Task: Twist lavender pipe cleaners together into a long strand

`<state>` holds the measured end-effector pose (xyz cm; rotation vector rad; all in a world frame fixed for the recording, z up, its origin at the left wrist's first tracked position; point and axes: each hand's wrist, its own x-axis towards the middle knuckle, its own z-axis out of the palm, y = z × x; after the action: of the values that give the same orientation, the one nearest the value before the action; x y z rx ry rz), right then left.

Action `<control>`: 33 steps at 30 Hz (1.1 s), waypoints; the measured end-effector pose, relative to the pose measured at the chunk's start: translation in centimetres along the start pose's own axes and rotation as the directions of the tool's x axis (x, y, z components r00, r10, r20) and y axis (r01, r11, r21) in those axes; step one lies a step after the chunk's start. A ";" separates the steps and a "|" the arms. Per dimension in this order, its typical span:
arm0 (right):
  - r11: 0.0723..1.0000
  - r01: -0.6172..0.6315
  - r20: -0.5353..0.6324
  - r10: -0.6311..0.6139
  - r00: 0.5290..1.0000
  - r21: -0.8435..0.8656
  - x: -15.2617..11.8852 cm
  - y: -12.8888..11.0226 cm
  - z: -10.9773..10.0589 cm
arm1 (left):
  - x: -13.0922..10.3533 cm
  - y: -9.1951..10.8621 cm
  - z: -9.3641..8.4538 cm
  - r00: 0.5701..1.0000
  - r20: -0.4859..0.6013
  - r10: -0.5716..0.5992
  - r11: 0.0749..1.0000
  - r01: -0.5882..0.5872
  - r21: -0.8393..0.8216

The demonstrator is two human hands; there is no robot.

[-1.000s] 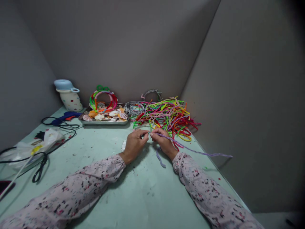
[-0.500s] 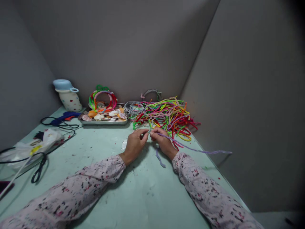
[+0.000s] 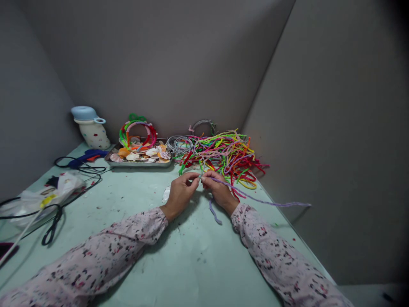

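pinching purple strand (image 3: 265, 201) w/ r hand (image 3: 220, 191), thin wire (image 3: 204, 163) w/ l hand (image 3: 180, 192)

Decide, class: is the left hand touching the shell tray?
Apart: the head view shows green tabletop between the left hand and the shell tray.

With the clock centred between the left hand (image 3: 182, 189) and right hand (image 3: 221, 191), the widest passage opens at 6 o'clock: bare surface (image 3: 194, 260) between the floral sleeves (image 3: 108, 251), narrowed at 5 by a short purple strand (image 3: 215, 214). A long purple pipe cleaner (image 3: 281, 205) bars 3 to 4. A heap of pipe cleaners (image 3: 228, 151) blocks 1 to 2, a wire coil (image 3: 173, 149) 11. Toward 10, some room leads to the shell tray (image 3: 140, 165); far out at 9, a plastic bag (image 3: 68, 183) obstructs.
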<state>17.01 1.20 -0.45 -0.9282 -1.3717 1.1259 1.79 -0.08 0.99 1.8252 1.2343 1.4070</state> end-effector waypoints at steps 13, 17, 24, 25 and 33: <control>0.998 -0.008 0.008 0.008 1.000 -0.056 -0.1 0.0 0.0 | 0.0 -0.2 -0.1 0.994 -0.016 0.110 0.988 -0.108 0.107; 0.998 -0.014 0.009 0.015 1.000 -0.063 -0.1 0.1 -0.1 | 0.2 -0.5 -0.1 0.994 0.002 0.113 0.985 -0.112 0.133; 0.997 -0.038 0.000 0.038 0.999 -0.066 -0.2 -0.1 0.0 | 0.3 -0.8 -0.2 0.989 0.015 0.150 0.970 -0.150 0.191; 0.997 -0.044 -0.001 0.044 0.999 -0.069 -0.2 -0.1 0.0 | 0.3 -0.8 -0.2 0.988 0.021 0.156 0.966 -0.157 0.206; 0.995 -0.044 0.019 0.046 0.999 -0.090 -0.2 0.2 -0.1 | 0.5 -0.9 -0.6 0.967 0.116 0.228 0.900 -0.255 0.353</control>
<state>17.12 1.12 -0.72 -1.0183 -1.4344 1.1184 0.94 0.71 0.70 2.3332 1.3384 1.2843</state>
